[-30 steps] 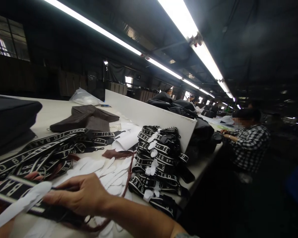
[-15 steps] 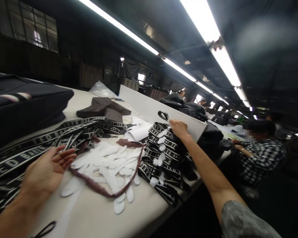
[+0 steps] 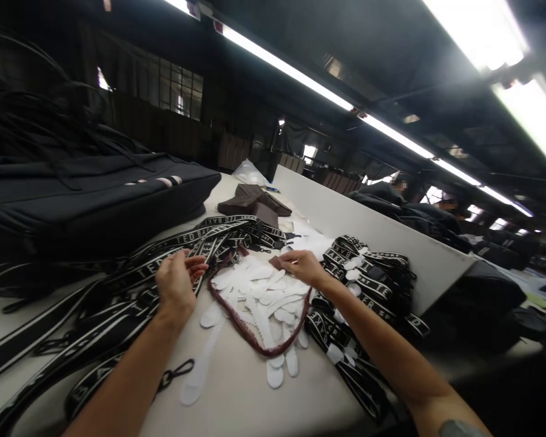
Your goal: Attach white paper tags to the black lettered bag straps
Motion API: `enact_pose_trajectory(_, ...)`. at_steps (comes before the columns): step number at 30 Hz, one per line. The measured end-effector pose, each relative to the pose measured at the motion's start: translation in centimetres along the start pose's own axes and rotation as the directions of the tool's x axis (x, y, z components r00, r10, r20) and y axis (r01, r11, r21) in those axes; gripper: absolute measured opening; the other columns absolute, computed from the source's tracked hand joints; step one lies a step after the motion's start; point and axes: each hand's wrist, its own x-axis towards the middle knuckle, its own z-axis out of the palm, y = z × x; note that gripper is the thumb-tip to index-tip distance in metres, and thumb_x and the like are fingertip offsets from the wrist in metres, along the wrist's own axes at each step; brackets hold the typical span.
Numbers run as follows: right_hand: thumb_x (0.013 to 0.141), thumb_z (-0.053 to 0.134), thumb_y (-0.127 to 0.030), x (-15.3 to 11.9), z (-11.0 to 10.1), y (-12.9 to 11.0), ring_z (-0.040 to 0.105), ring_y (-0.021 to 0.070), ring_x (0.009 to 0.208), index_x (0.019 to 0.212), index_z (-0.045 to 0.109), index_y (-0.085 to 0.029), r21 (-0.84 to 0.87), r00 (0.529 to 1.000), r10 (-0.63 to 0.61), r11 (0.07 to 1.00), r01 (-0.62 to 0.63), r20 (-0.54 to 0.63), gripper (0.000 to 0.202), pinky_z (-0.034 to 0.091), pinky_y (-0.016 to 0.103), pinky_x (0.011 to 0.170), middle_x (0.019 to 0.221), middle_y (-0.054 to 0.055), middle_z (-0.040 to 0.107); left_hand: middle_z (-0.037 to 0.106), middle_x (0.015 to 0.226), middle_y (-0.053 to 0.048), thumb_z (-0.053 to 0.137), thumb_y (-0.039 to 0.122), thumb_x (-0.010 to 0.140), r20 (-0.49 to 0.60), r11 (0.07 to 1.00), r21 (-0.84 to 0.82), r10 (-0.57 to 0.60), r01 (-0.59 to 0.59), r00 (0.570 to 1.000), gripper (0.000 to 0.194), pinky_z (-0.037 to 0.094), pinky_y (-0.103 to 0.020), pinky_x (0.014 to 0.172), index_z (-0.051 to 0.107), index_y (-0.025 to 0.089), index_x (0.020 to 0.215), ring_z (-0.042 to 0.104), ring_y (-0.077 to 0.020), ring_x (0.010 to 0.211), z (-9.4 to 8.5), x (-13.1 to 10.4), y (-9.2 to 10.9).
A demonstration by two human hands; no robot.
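My left hand [image 3: 177,282] is open, its fingers loosely bent and holding nothing. It hovers over long black-and-white lettered webbing straps [image 3: 209,243]. My right hand [image 3: 303,267] pinches the brown fabric edge [image 3: 276,262] at the back of a brown-rimmed holder [image 3: 259,349]. Loose white rounded strips [image 3: 259,285] with toothed edges fill that holder, and some spill out in front. Right of it lies a stack of folded lettered straps [image 3: 373,273], bundled with white strips.
A large black bag [image 3: 95,194] stands at the left. Dark brown folded pieces [image 3: 255,200] and a clear plastic bag [image 3: 250,173] lie farther back. A white partition board [image 3: 346,212] runs along the back right, with black bags [image 3: 418,218] behind it.
My right hand has come back left from the top of the strap stack to the holder's back edge; the small black loop it held there is gone from it. The view has turned right.
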Motion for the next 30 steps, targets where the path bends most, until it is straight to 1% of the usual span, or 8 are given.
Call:
enact_pose_trajectory(5,0.084,0.063,-0.013,3.1,8.2,-7.2,0.067,0.0148,0.098,0.106,0.073,-0.025,0.234,0.979,-0.204,0.953,0.195,0.014,0.027,0.049,0.027,0.091,0.115,0.002,0.07,0.062,0.065,0.0,0.046,0.024,0.082,-0.141,0.96,0.065,0.279,-0.272,0.95,0.014,0.042,-0.017,0.041,0.048,0.016,0.093,0.056,-0.0119,0.045,-0.8,1.4,-0.2)
enact_pose_trajectory(8,0.089,0.06,-0.024,5.4,11.0,-11.0,0.063,0.0165,0.108,0.111,0.07,-0.025,0.259,0.994,-0.08,0.964,0.06,0.068,0.024,0.045,0.026,0.097,0.118,0.003,0.068,0.062,0.066,-0.001,0.047,0.025,0.081,-0.152,0.948,0.093,0.316,-0.305,0.937,0.016,0.043,-0.018,0.041,0.05,0.015,0.093,0.056,-0.012,0.045,-1.0,1.6,-0.6)
enact_pose_trajectory(11,0.091,0.056,-0.04,7.4,12.8,-13.8,0.064,0.0257,0.107,0.116,0.066,-0.018,0.238,0.993,0.071,0.967,-0.091,0.092,0.035,0.047,0.036,0.094,0.111,0.012,0.069,0.062,0.065,-0.001,0.049,0.028,0.082,-0.107,0.94,0.109,0.335,-0.324,0.936,0.018,0.045,-0.019,0.043,0.052,0.015,0.094,0.056,-0.0123,0.046,-1.0,1.4,-1.1)
enact_pose_trajectory(14,0.081,0.067,-0.035,8.2,13.6,-15.4,0.065,0.0323,0.102,0.118,0.061,-0.014,0.235,0.976,0.168,0.952,-0.197,0.138,0.043,0.047,0.042,0.088,0.102,0.017,0.07,0.062,0.064,-0.001,0.049,0.031,0.083,-0.059,0.931,0.128,0.352,-0.342,0.934,0.02,0.044,-0.019,0.042,0.052,0.016,0.094,0.056,-0.0128,0.045,-0.9,1.1,-1.4)
enact_pose_trajectory(19,0.062,0.077,-0.018,8.1,13.7,-15.2,0.064,0.0297,0.096,0.109,0.061,-0.017,0.368,0.963,0.207,0.893,-0.257,0.171,0.05,0.046,0.039,0.084,0.092,0.011,0.069,0.062,0.068,-0.001,0.047,0.037,0.088,0.013,0.871,0.225,0.445,-0.437,0.895,0.023,0.045,-0.021,0.046,0.052,0.017,0.097,0.057,-0.0128,0.048,-0.9,0.4,-1.2)
enact_pose_trajectory(23,0.06,0.071,-0.018,8.0,12.4,-13.2,0.059,0.0172,0.067,0.095,0.064,-0.016,0.599,0.952,0.225,0.741,-0.304,0.205,0.036,0.045,0.027,0.063,0.066,0.0,0.06,0.062,0.071,-0.001,0.044,0.034,0.091,0.069,0.768,0.333,0.559,-0.547,0.826,0.02,0.048,-0.023,0.053,0.051,0.018,0.099,0.058,-0.0127,0.052,-1.1,0.1,-0.7)
enact_pose_trajectory(27,0.063,0.063,-0.022,8.3,8.4,-10.9,0.044,0.0088,0.046,0.106,0.063,-0.013,0.792,0.942,0.243,0.515,-0.327,0.231,0.045,0.035,0.02,0.045,0.057,-0.004,0.051,0.064,0.073,-0.001,0.043,0.031,0.091,0.113,0.701,0.432,0.582,-0.567,0.805,0.018,0.048,-0.026,0.061,0.054,0.018,0.098,0.059,-0.0137,0.056,-1.0,0.0,-0.7)
enact_pose_trajectory(30,0.065,0.064,-0.028,7.9,4.3,-10.2,0.038,0.0058,0.043,0.12,0.059,-0.017,0.915,0.965,0.227,0.345,-0.208,0.134,0.056,0.031,0.018,0.041,0.061,-0.006,0.052,0.066,0.078,-0.002,0.05,0.035,0.089,0.279,0.71,0.475,0.439,-0.52,0.854,0.02,0.046,-0.026,0.067,0.06,0.018,0.091,0.062,-0.0165,0.069,-0.7,-0.2,-1.0)
